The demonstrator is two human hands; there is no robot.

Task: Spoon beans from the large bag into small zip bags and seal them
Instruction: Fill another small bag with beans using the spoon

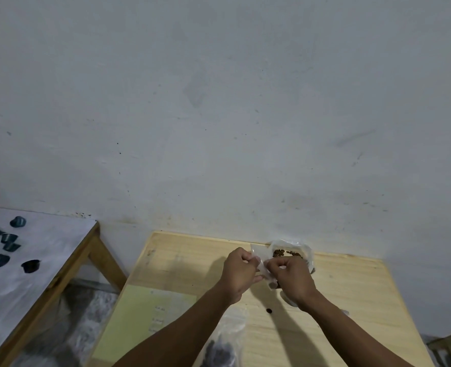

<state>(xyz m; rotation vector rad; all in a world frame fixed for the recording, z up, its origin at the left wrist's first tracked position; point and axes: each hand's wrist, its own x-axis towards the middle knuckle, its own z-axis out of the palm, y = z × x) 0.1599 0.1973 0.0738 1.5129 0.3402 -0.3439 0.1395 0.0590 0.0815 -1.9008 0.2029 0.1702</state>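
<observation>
- Both hands raised just above the tabletop [351, 300], near its far edge, working one small zip bag [262, 264] between them.
- Left hand [238, 274]: grip pinched shut on the bag's left top edge. Right hand [290, 276]: grip pinched shut on the right part of the same edge. Knuckles face the camera; fingertips mostly hidden.
- A few beans [274, 285] show dark at the bag's bottom, under the right hand. Judged step: sealing the filled bag.
- Large bag [293, 250] sits open at the far edge, right of centre, just behind the hands, beans visible in its mouth.
- One stray bean [268, 310] lies on the tabletop below the hands. A pale object [287, 299] peeks out under the right wrist, possibly the spoon; cannot tell.
- Another clear bag with dark contents [223, 348] lies at the near edge; a yellow sheet [139, 319] covers the near-left part.
- To seal well: keep the bag upright so beans stay low and clear of the zip track; line up both strips, then press along from one end to the other.
- Risk: a bean caught in the track, or tilting towards the large bag and knocking it.
</observation>
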